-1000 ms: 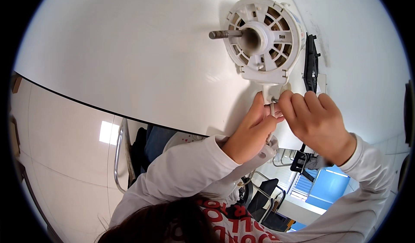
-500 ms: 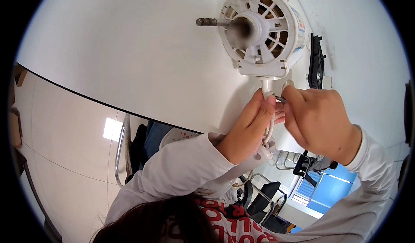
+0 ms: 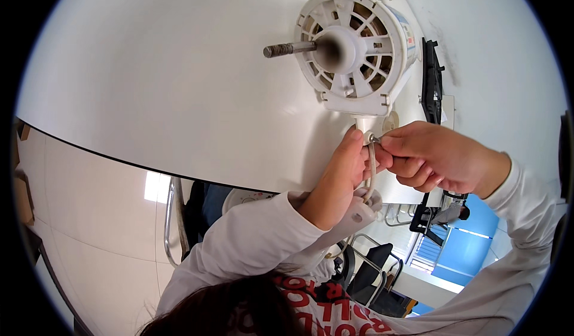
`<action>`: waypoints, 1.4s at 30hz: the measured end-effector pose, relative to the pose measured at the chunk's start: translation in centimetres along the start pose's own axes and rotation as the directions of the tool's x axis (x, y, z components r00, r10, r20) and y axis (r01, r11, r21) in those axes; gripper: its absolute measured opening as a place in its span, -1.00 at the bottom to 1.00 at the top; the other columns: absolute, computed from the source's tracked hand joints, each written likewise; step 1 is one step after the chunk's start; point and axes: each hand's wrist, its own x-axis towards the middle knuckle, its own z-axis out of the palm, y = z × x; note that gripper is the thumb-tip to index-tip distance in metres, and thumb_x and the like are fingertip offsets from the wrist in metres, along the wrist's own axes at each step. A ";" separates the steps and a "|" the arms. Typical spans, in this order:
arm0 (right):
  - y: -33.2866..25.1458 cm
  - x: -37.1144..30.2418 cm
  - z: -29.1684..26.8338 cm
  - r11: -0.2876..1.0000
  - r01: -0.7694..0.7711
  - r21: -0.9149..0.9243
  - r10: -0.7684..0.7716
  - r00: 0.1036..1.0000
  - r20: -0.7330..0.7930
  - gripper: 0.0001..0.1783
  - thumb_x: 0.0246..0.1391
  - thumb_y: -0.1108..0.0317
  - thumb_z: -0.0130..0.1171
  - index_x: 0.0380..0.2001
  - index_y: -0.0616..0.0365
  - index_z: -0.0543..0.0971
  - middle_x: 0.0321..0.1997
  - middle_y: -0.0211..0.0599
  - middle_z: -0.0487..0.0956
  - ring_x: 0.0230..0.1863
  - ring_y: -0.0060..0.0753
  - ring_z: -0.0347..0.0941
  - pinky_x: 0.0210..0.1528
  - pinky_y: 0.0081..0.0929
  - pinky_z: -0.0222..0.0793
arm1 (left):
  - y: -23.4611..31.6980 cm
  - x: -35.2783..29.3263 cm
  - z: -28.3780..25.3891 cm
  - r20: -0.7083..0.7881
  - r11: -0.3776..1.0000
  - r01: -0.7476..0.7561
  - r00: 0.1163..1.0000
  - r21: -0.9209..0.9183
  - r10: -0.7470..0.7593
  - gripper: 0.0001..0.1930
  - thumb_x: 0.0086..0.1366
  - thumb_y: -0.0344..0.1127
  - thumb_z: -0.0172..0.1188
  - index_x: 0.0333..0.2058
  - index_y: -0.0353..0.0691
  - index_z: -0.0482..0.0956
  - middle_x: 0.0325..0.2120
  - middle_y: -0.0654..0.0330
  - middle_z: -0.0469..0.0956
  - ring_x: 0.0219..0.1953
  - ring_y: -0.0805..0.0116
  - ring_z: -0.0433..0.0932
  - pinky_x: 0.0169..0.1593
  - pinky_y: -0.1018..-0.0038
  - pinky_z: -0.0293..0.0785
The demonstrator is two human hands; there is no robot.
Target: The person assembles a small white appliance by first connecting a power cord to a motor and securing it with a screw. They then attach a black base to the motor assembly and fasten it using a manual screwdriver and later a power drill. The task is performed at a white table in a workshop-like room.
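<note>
A white electric fan motor (image 3: 354, 50) in a slotted plastic housing is held over the white table. Its threaded metal shaft (image 3: 288, 49) points left. Below the housing is a white neck (image 3: 363, 123), with my left hand (image 3: 338, 177) closed around it, the thumb pressed along its side. My right hand (image 3: 442, 156) pinches a small metal screw (image 3: 375, 138) between thumb and index finger at the right of the neck. A pale cord (image 3: 373, 174) passes in front of the left fingers down to a white stand piece (image 3: 350, 219), partly hidden by my left sleeve.
The white tabletop (image 3: 179, 78) has a dark edge curving below it. A black frame-like part (image 3: 430, 81) lies right of the motor. Metal-framed chairs (image 3: 373, 270) stand beyond the table, and a metal chair leg (image 3: 170, 222) rises at the left.
My right hand has turned at the screw, and its curled fingers now show. The motor appears slightly lower and further left. My left hand keeps its hold on the neck.
</note>
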 end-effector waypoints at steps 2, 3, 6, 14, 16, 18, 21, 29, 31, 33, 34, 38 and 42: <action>1.2 0.5 0.1 0.874 0.215 -0.436 -0.290 0.951 -0.112 -0.81 0.13 0.34 -0.14 -0.48 0.20 0.37 -0.75 -0.58 0.18 -0.78 -0.65 0.06 -0.75 -0.66 0.02 | 0.0 0.1 0.6 -0.037 1.000 -0.013 0.999 -0.015 0.012 -0.44 0.29 0.13 -0.40 0.01 -0.21 0.24 -0.19 0.22 0.40 -0.17 0.42 0.34 -0.11 0.50 0.26; 2.2 0.8 0.0 0.590 0.308 -0.746 -0.532 0.844 -0.073 -0.86 0.09 0.37 -0.10 -0.49 0.18 0.37 -0.76 -0.54 0.21 -0.78 -0.61 0.11 -0.74 -0.62 0.05 | 0.1 0.1 0.9 -0.038 0.999 -0.019 0.999 -0.029 0.018 -0.43 0.28 0.13 -0.40 0.02 -0.22 0.23 -0.17 0.21 0.40 -0.17 0.42 0.34 -0.10 0.49 0.26; 2.6 0.2 1.6 -0.095 0.021 -0.995 -0.744 0.662 0.086 -0.94 -0.09 0.41 0.00 -0.54 0.12 0.35 -0.74 -0.45 0.29 -0.73 -0.50 0.25 -0.70 -0.55 0.11 | 0.1 0.2 1.1 -0.008 0.995 -0.022 1.000 -0.098 0.021 -0.43 0.30 0.11 -0.39 0.02 -0.26 0.21 -0.09 0.16 0.35 -0.06 0.39 0.30 0.03 0.45 0.18; 3.5 0.6 2.7 -0.478 -0.430 -0.766 -0.825 0.520 0.223 -0.84 -0.30 0.35 0.08 -0.57 0.06 0.34 -0.65 -0.47 0.26 -0.60 -0.54 0.32 -0.64 -0.53 0.18 | 0.9 -0.1 0.9 0.065 0.990 -0.059 0.996 -0.128 0.067 -0.53 0.36 -0.03 -0.35 0.06 -0.29 0.11 0.01 0.07 0.25 0.11 0.34 0.24 0.24 0.36 0.07; 3.3 0.6 2.4 -0.353 -0.300 -0.886 -0.838 0.522 0.157 -0.88 -0.21 0.37 0.06 -0.58 0.08 0.33 -0.63 -0.46 0.30 -0.60 -0.51 0.33 -0.63 -0.50 0.20 | 0.2 0.3 0.4 0.099 0.990 -0.071 0.992 -0.125 0.083 -0.53 0.36 -0.04 -0.36 0.07 -0.29 0.09 0.00 0.08 0.25 0.10 0.35 0.25 0.23 0.35 0.09; 3.1 0.5 2.0 -0.167 -0.134 -0.977 -0.828 0.558 0.065 -0.91 -0.12 0.38 0.03 -0.58 0.10 0.34 -0.60 -0.41 0.35 -0.59 -0.48 0.35 -0.62 -0.49 0.22 | 0.3 0.3 0.5 0.097 0.993 -0.056 0.993 -0.107 0.066 -0.53 0.36 -0.05 -0.36 0.07 -0.30 0.08 -0.01 0.09 0.25 0.09 0.35 0.25 0.23 0.34 0.09; 2.4 0.0 1.8 0.170 0.162 -0.972 -0.769 0.638 -0.028 -0.87 0.04 0.36 -0.05 -0.52 0.16 0.38 -0.57 -0.35 0.42 -0.57 -0.48 0.38 -0.62 -0.48 0.25 | 0.7 -0.1 0.8 0.044 0.995 -0.055 0.997 -0.085 0.059 -0.55 0.36 -0.05 -0.36 0.02 -0.29 0.12 -0.07 0.12 0.27 0.05 0.37 0.27 0.20 0.35 0.12; -0.1 -0.4 -0.4 0.999 0.007 -0.053 -0.002 0.996 0.089 -0.66 0.22 0.16 -0.17 -0.34 0.23 0.43 -0.63 -0.48 0.31 -0.65 -0.67 0.26 -0.67 -0.55 0.30 | -0.5 0.4 0.3 0.011 0.993 -0.120 0.993 0.012 0.120 -0.67 0.34 -0.01 -0.32 -0.19 -0.13 0.23 -0.41 0.34 0.24 -0.37 0.60 0.14 -0.21 0.61 0.13; 0.4 -0.2 -0.7 0.998 -0.024 0.062 0.015 0.990 0.140 -0.67 0.22 0.13 -0.17 -0.34 0.19 0.42 -0.63 -0.48 0.31 -0.69 -0.66 0.23 -0.70 -0.61 0.28 | -0.4 0.3 0.3 -0.008 0.999 -0.036 0.999 -0.012 0.036 -0.68 0.34 -0.02 -0.32 -0.20 -0.12 0.24 -0.44 0.36 0.23 -0.41 0.62 0.12 -0.26 0.62 0.11; 0.3 -0.1 -0.6 0.992 -0.048 0.120 0.031 0.990 0.140 -0.66 0.22 0.10 -0.18 -0.34 0.16 0.41 -0.64 -0.51 0.29 -0.74 -0.67 0.16 -0.74 -0.67 0.22 | -0.4 0.3 0.3 -0.006 0.999 -0.005 1.000 -0.035 0.005 -0.69 0.34 -0.03 -0.33 -0.21 -0.12 0.24 -0.45 0.37 0.24 -0.41 0.63 0.11 -0.28 0.62 0.11; 0.2 -0.2 -0.1 0.990 -0.052 0.127 0.039 0.993 0.110 -0.66 0.22 0.09 -0.18 -0.34 0.15 0.40 -0.65 -0.53 0.27 -0.76 -0.68 0.12 -0.77 -0.70 0.17 | -0.3 0.3 0.4 0.000 0.999 -0.019 1.000 -0.040 0.019 -0.69 0.35 -0.04 -0.33 -0.20 -0.12 0.24 -0.46 0.37 0.24 -0.41 0.63 0.11 -0.28 0.63 0.11; 0.9 0.1 -1.3 0.900 -0.226 0.373 0.128 0.955 0.268 -0.66 0.22 0.10 -0.18 -0.38 0.16 0.38 -0.68 -0.60 0.18 -0.80 -0.75 -0.03 -0.82 -0.80 -0.01 | -0.5 0.4 0.3 0.021 0.991 -0.130 0.991 0.016 0.129 -0.70 0.36 -0.08 -0.32 -0.16 -0.15 0.25 -0.45 0.38 0.24 -0.42 0.63 0.12 -0.29 0.63 0.11; 1.4 0.3 -0.8 0.876 -0.243 0.416 0.138 0.954 0.268 -0.70 0.22 0.14 -0.19 -0.38 0.15 0.37 -0.70 -0.64 0.10 -0.77 -0.79 -0.08 -0.82 -0.84 -0.12 | 0.5 0.1 1.2 0.031 0.989 -0.146 0.989 -0.018 0.146 -0.68 0.36 -0.10 -0.33 -0.12 -0.19 0.24 -0.46 0.38 0.25 -0.43 0.64 0.11 -0.30 0.63 0.11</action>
